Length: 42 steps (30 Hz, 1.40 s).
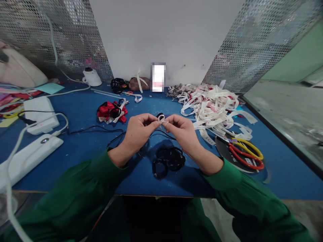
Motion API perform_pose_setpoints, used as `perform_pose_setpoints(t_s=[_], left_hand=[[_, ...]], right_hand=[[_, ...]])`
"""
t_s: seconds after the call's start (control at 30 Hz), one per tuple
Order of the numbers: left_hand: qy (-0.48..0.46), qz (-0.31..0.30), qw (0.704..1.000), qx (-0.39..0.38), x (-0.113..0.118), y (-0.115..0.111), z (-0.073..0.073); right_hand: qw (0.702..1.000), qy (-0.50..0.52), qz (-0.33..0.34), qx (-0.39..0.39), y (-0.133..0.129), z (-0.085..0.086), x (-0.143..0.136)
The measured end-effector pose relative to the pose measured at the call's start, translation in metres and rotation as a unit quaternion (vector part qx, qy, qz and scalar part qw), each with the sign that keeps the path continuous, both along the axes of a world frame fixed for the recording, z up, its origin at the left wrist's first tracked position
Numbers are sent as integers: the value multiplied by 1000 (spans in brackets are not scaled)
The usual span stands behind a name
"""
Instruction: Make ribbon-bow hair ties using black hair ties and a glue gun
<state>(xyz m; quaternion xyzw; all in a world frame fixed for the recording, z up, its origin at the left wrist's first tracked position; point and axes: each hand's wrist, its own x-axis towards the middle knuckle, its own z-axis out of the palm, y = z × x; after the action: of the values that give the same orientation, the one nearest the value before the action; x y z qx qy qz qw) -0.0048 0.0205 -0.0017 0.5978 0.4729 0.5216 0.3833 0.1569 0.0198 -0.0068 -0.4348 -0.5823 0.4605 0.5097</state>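
Note:
Above the middle of the blue table, my left hand and my right hand meet, fingertips nearly touching. Both pinch a small white ribbon that is bent into a loop. Something dark shows just behind the loop; its kind is hard to make out. Below my hands, several black hair ties lie bunched on the table. Left of my left hand sits a small pile of red fabric pieces with black and white bits. A large heap of white printed ribbons lies beyond my right hand.
Red-and-yellow-handled scissors rest on a black disc at right. White power strips and cables occupy the left. At the back stand a blurred phone, a brown pouch and a white cup, before a grey panel.

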Motion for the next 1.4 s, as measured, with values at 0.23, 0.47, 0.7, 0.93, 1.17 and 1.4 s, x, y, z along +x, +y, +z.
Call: perform_pose_setpoints(t_s=[0.23, 0.47, 0.7, 0.93, 1.17, 1.4], left_hand=[[93, 93, 989, 64, -6, 7, 4], [398, 255, 863, 179, -56, 38, 18], [554, 304, 774, 40, -108, 72, 12], [567, 261, 780, -45, -119, 81, 8], [636, 174, 750, -48, -108, 75, 7], [611, 195, 767, 37, -111, 74, 2]], right_hand=[[1000, 1, -9, -5, 3, -3, 1], [1000, -13, -5, -6, 3, -5, 0], [999, -41, -8, 10, 9, -12, 2], [997, -70, -26, 14, 14, -13, 6], [997, -58, -25, 32, 19, -15, 11], [985, -161, 1, 57, 18, -1, 19]])
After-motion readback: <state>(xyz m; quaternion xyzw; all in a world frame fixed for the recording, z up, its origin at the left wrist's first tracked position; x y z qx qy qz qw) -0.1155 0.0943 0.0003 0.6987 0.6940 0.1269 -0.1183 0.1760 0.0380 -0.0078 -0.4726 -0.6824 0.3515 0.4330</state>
